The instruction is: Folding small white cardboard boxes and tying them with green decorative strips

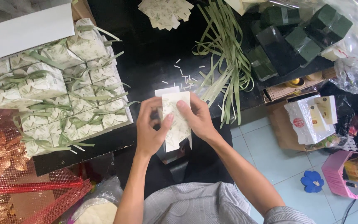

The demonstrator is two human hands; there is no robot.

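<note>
Both hands, left hand [152,128] and right hand [195,116], gripping flat printed box blank [177,120] near ribbon pile [224,62]; best creased firmly (thumbs along folds).

Matt printed paper box [176,120]; glossy black tabletop [154,54]; thin green ribbon strips [224,54].

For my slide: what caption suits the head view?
Both hands, left hand and right hand, fold a leaf-printed box blank beside finished ribbon-tied boxes.

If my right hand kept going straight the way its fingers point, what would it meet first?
The right hand points up-left across the flat box blank it holds, so it would likely meet the left hand first; depth is hard to judge.
</note>
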